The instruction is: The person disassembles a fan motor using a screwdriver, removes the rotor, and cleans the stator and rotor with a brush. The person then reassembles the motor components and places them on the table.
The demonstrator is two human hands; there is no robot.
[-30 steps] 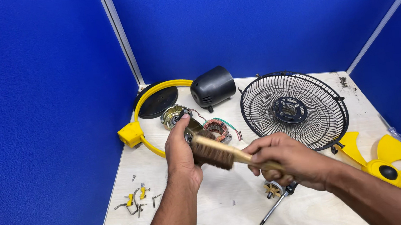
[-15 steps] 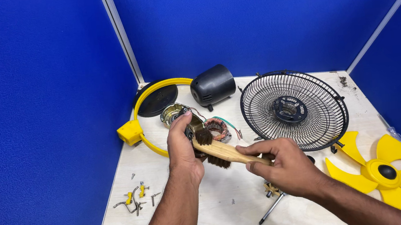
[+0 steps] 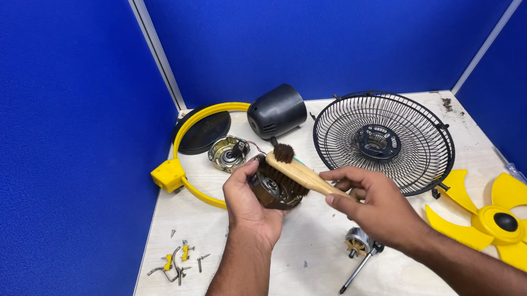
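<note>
My left hand (image 3: 250,205) grips a small fan motor stator (image 3: 273,189), dark metal with copper windings, held just above the table. A wooden-handled brush (image 3: 298,172) with dark bristles lies across the top of the motor; my right hand (image 3: 374,205) holds its handle from the right. The bristle end points up and away toward the black motor cover (image 3: 277,110). A brass-coloured motor end plate (image 3: 228,153) rests on the table just left of the motor.
A black wire fan guard (image 3: 383,142) lies at the right, a yellow fan blade (image 3: 513,223) at the far right edge. A yellow guard ring (image 3: 178,170) and black disc (image 3: 203,133) sit at the back left. Loose screws and clips (image 3: 174,262) lie front left; a rotor with shaft (image 3: 357,244) lies front centre.
The brush has slid forward over the motor, its bristles now past the far side. My right hand moved up and left with it. The left hand kept hold of the motor.
</note>
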